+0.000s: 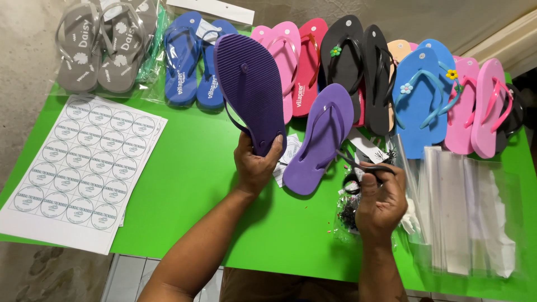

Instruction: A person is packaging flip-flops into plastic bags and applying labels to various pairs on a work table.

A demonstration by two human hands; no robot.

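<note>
- Head view: left hand (254, 165) fingers (275, 146) clamped on the heel of a dark purple sandal (250, 89), sole up.
- Right hand (381, 200) fingers (373, 174) pinched together on black scissors (362, 166); lighter purple sandal (320, 137) lies on the green surface (184, 168) between both hands.

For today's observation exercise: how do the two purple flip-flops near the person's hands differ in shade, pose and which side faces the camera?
The darker purple flip-flop is held up off the table in the left hand, ridged sole toward the camera. The lighter purple flip-flop lies flat on the green table, strap side up, no hand on it. The held one looks larger, though it is nearer the camera. Both are plain purple with matching straps.
</note>
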